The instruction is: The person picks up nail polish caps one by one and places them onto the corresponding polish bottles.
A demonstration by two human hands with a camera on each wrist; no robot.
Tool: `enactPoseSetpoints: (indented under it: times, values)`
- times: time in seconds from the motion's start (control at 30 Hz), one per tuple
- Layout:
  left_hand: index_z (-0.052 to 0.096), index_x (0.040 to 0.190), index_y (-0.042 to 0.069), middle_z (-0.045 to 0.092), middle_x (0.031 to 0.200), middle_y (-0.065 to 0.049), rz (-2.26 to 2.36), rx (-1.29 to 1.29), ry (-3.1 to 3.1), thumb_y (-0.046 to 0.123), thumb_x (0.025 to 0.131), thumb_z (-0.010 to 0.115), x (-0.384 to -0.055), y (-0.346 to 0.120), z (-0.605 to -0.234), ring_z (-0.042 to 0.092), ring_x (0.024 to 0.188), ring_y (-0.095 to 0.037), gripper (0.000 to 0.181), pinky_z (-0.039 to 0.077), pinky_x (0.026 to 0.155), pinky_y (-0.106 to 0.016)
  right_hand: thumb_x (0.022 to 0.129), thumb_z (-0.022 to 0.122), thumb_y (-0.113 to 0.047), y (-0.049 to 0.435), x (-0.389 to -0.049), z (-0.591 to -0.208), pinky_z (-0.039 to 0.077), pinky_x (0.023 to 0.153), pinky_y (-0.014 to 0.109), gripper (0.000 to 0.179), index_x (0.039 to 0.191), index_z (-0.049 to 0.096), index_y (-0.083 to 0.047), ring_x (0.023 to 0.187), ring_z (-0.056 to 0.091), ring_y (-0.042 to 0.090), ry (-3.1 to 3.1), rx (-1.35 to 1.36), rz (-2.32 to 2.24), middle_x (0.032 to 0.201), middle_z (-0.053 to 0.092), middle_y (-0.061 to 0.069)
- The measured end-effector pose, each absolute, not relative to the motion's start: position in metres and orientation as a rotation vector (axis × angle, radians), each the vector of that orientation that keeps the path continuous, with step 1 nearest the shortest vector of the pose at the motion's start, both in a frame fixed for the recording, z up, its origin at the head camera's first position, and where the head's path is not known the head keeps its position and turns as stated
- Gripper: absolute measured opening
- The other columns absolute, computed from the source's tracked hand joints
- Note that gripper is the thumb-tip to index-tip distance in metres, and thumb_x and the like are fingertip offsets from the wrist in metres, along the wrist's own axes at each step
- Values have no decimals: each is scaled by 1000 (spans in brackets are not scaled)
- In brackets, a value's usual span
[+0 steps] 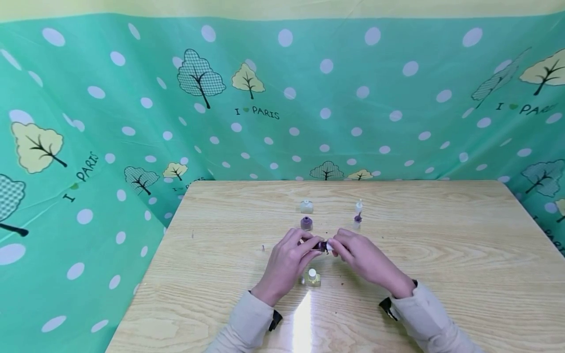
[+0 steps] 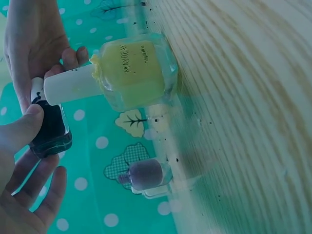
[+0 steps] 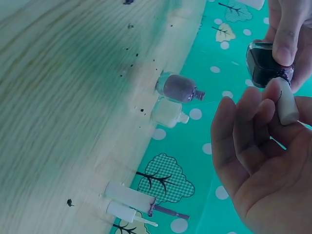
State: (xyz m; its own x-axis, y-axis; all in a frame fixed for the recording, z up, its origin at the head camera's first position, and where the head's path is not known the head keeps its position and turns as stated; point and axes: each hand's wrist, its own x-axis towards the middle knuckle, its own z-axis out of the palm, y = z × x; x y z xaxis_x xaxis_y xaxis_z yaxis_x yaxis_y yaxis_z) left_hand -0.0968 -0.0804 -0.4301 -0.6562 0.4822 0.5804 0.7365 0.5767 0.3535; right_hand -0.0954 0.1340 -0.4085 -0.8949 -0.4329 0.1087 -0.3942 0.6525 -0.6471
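In the head view my left hand (image 1: 287, 260) grips a dark nail polish bottle (image 3: 263, 63), thumb on one broad face, the bottle lying on its side in the air. My right hand (image 1: 362, 255) pinches its white cap (image 3: 287, 105) between thumb and fingers. The cap sits at the bottle's neck, where dark polish is smeared; how tightly it is screwed on cannot be told. Below the hands a yellow nail polish bottle (image 2: 139, 73) stands upright with its white cap on and yellow polish crusted round the neck.
Beyond the hands stand an uncapped purple bottle (image 1: 306, 224) and an uncapped whitish bottle (image 1: 306, 207). To their right, a white cap with a purple brush (image 3: 168, 211) and another cap with a pale brush (image 3: 121, 212) stand brush-up. Dark specks dot the wooden table (image 1: 441, 274).
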Motion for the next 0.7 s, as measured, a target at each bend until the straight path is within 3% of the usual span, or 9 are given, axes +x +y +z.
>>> enactPoseSetpoints:
  times: [0.17, 0.37, 0.53, 0.7]
  values:
    - [73, 116, 13, 63, 106, 3, -822, -974, -2415, 22, 92, 70, -97, -82, -431, 58, 97, -10, 26, 53, 82, -17, 106, 45, -36, 135, -95, -411, 44, 61, 22, 33, 88, 68, -20, 67, 47, 4, 2857, -681, -1055, 80, 55, -9]
    - [72, 117, 13, 64, 107, 3, -815, -954, -2454, 24, 92, 70, -98, -85, -432, 58, 97, -9, 28, 53, 83, -19, 100, 55, -43, 136, -91, -411, 53, 71, 25, 31, 113, 67, -18, 81, 57, 0, 2890, -683, -1085, 98, 65, -11]
    - [73, 117, 14, 64, 107, 5, -804, -947, -2460, 25, 91, 70, -99, -88, -434, 57, 96, -8, 28, 52, 81, -19, 91, 73, -24, 139, -90, -411, 56, 67, 25, 30, 118, 64, -15, 78, 57, 0, 2919, -825, -1097, 100, 66, -9]
    - [73, 115, 15, 63, 105, 6, -812, -963, -2433, 24, 91, 71, -99, -89, -435, 56, 93, -7, 26, 51, 78, -17, 90, 73, -13, 140, -89, -413, 56, 68, 24, 25, 113, 67, -19, 79, 58, 0, 2958, -904, -1091, 99, 66, -11]
